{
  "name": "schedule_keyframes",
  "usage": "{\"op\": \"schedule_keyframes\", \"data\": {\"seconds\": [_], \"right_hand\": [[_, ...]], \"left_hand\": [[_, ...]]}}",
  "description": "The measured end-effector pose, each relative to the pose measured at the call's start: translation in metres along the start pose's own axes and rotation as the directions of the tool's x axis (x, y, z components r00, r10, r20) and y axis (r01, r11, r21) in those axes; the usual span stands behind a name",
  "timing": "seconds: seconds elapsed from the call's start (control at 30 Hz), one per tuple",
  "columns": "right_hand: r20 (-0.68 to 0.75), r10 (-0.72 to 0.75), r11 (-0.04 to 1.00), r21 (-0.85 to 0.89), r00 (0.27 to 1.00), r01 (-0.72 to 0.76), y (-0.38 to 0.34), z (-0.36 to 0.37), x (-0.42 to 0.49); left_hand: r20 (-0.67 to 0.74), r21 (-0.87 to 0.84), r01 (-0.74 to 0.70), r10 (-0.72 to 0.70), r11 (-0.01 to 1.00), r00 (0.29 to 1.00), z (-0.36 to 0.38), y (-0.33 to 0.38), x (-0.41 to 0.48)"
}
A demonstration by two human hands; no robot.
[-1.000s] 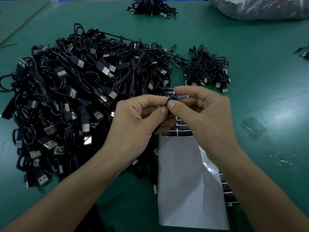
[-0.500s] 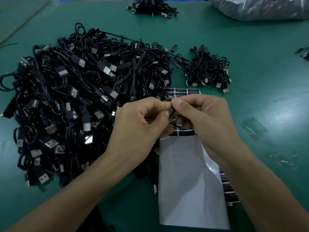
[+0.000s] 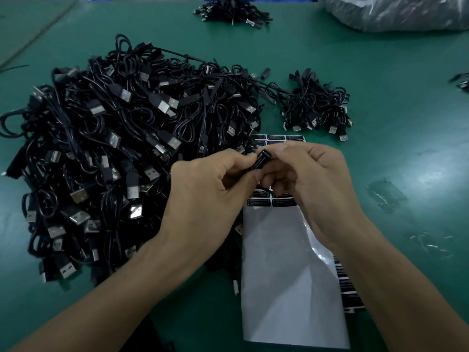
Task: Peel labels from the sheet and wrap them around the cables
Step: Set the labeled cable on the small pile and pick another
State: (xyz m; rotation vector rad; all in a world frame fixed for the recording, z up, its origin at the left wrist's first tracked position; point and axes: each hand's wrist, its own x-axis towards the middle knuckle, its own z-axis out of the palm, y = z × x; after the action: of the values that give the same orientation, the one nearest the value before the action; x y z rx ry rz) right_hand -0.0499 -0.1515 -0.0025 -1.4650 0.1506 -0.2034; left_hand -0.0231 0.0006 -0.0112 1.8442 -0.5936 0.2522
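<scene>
My left hand (image 3: 205,196) and my right hand (image 3: 312,184) meet above the label sheet (image 3: 286,288), pinching a thin black cable with a black label (image 3: 261,161) folded around it. The label stands tilted between my thumbs and forefingers. The sheet is mostly bare white backing; rows of black labels remain at its far end (image 3: 276,139) and just under my hands. Most of the held cable is hidden by my fingers. A big heap of black USB cables (image 3: 121,148) lies to the left.
A small pile of cables (image 3: 317,107) lies beyond my right hand. Another cable pile (image 3: 231,11) and a clear plastic bag (image 3: 396,11) sit at the table's far edge. A second label sheet (image 3: 347,288) pokes out under the first. Plastic scraps (image 3: 385,194) lie right.
My hands dropped slightly toward the sheet, uncovering its top label rows. The label is now pressed more tightly around the cable and stands more upright.
</scene>
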Motion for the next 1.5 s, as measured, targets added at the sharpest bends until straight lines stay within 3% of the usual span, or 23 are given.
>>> {"op": "schedule_keyframes", "data": {"seconds": [0.37, 0.57, 0.73, 0.93, 1.23, 1.33, 1.5], "right_hand": [[0.03, -0.087, 0.992, -0.093, 0.996, 0.09, 0.002, 0.0, -0.002], [0.038, -0.119, 0.99, -0.068, 0.992, 0.121, 0.005, -0.006, 0.003], [0.107, -0.202, 0.963, -0.157, 0.974, 0.217, 0.003, -0.012, 0.005], [0.045, -0.19, 0.97, -0.148, 0.981, 0.195, 0.003, -0.012, 0.006], [0.097, -0.17, 0.982, -0.07, 0.981, 0.177, 0.004, -0.009, 0.004], [0.057, -0.165, 0.984, -0.063, 0.985, 0.169, 0.004, -0.01, 0.005], [-0.043, -0.176, 0.984, -0.024, 0.983, 0.175, 0.002, -0.013, 0.006]], "left_hand": [[0.137, -0.163, 0.277, -0.257, 0.947, 0.957, -0.007, 0.004, 0.008], [0.183, -0.183, 0.323, -0.29, 0.929, 0.939, -0.009, 0.003, 0.011], [0.188, -0.131, 0.27, -0.244, 0.954, 0.951, -0.01, 0.0, 0.011], [0.135, 0.028, 0.172, -0.175, 0.985, 0.975, -0.008, -0.001, 0.006], [0.068, 0.044, 0.089, -0.092, 0.995, 0.993, -0.01, 0.005, 0.007], [0.101, 0.078, 0.084, -0.092, 0.993, 0.991, -0.011, 0.006, 0.007], [0.149, 0.284, 0.017, -0.062, 0.959, 0.987, -0.017, 0.005, 0.009]]}}
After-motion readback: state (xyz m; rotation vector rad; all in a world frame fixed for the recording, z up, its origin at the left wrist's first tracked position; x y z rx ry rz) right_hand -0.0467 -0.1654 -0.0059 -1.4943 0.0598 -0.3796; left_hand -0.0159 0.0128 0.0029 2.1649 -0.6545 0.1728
